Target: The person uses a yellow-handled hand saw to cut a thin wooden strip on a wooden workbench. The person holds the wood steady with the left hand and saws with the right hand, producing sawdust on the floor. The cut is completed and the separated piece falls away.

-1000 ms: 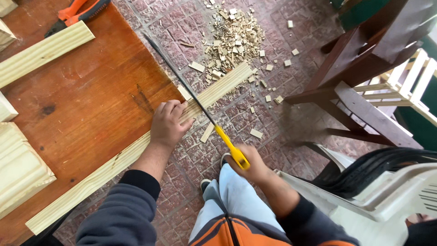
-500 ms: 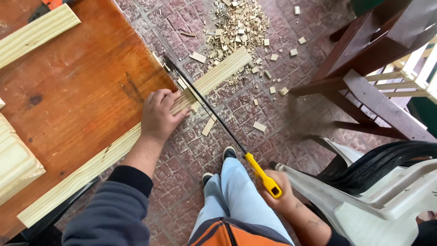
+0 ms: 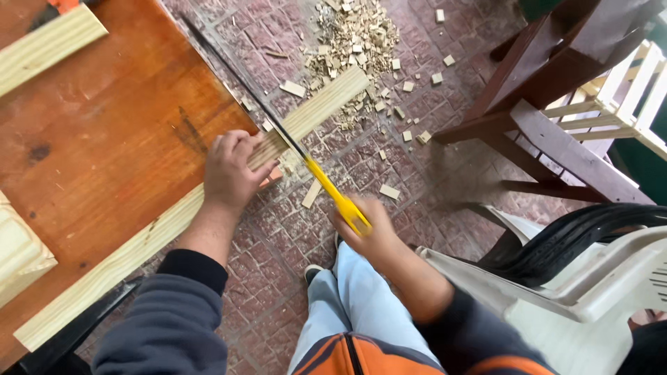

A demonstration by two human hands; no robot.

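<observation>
A long pale wooden plank [image 3: 139,243] lies along the edge of an orange-brown table [image 3: 118,132], its far end [image 3: 326,104] jutting out over the brick floor. My left hand [image 3: 233,170] presses flat on the plank at the table's edge. My right hand [image 3: 368,229] grips the yellow handle of a hand saw [image 3: 292,142]. Its dark blade crosses the plank just to the right of my left hand's fingers.
A heap of small wood offcuts [image 3: 354,35] covers the floor beyond the plank. Another plank [image 3: 48,45] lies on the table at top left, a pale block [image 3: 21,257] at left. A dark wooden chair [image 3: 556,104] and a white plastic chair [image 3: 583,292] stand on the right.
My right hand had drawn the saw back toward me, then pushed it forward again through the plank. My left hand has stayed on the plank.
</observation>
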